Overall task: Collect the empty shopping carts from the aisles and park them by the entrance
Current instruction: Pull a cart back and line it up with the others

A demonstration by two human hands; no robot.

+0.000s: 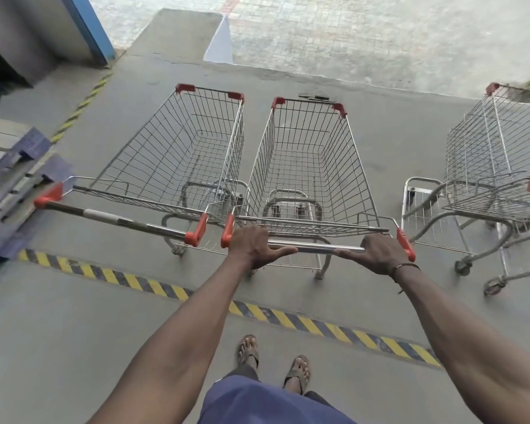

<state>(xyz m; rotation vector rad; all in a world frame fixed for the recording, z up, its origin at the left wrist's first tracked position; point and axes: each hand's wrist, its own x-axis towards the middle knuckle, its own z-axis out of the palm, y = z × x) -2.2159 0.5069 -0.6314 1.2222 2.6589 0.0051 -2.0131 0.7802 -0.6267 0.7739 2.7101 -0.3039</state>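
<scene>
Head view: your left hand [255, 246] and right hand [380, 254] grip handle bar [315, 248] of middle cart [311, 166], fingers seemingly curled over it, undersides hidden. Cart empty, just beside left cart [178, 148], past striped line [257, 312]. Parking step, likely near done. Next: square it up, release.

Soft even daylight from open front; faint shadows; wide-angle edge bending; right edge blurred.
</scene>
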